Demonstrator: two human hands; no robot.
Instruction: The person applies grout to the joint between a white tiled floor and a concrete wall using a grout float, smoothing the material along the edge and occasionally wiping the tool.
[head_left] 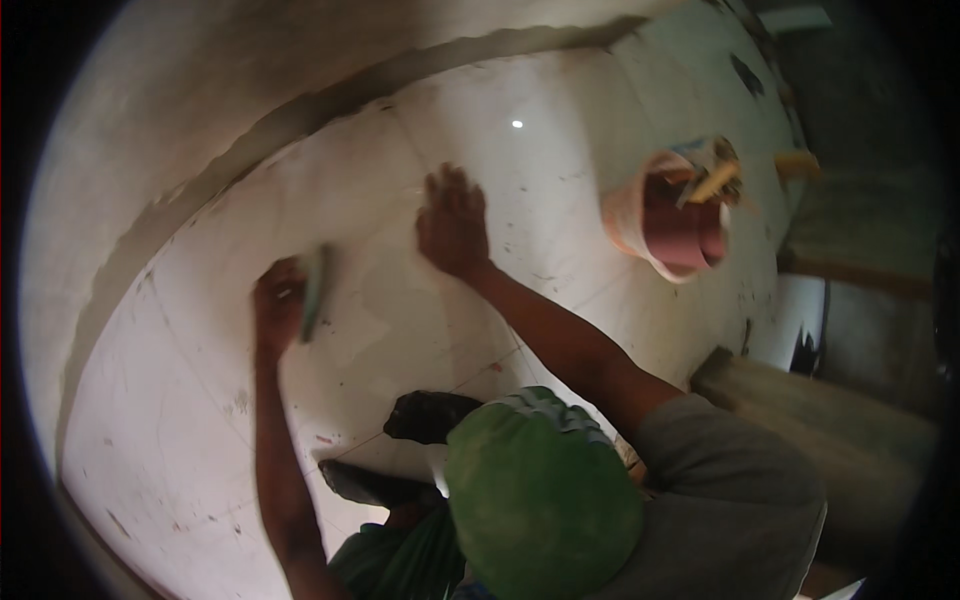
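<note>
Green cap [540,490] foremost, left hand [277,303] clutched a pad [314,293], right hand [453,225] splayed empty; wiping seemed underway, needing flatter contact next.

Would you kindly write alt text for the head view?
A person's left hand grips a thin pale-green object, while the right hand is open over a pale floor. To the right is a pinkish bucket.

- Looked down from just above the green cap [540,490].
- Faced the pale floor [200,420], covering left hand [278,300] and right hand [455,222] closely.
- Bent straight edges toward a dark rim.
</note>
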